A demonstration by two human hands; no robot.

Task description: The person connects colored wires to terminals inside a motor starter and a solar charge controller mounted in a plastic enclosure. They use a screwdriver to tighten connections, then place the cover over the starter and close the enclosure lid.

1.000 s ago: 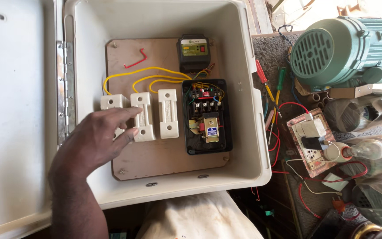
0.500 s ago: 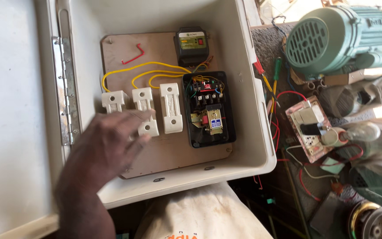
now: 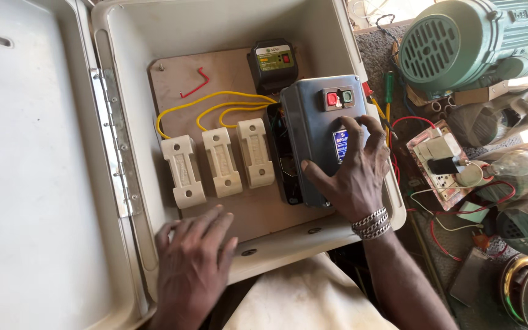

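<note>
Right hand: gripping grey starter cover (half seated).
Left hand: open, flat on enclosure rim.
Risk: cover could pinch yellow wires.

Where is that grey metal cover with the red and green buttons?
The grey cover sits right of the three white fuse holders inside the box, under the right hand.

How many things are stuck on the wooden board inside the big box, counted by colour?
White fuse holders: 3
Yellow wires: 3
Red wire: 1
Black relay: 1
Grey starter cover, under the right hand: 1
Total: 9
</note>
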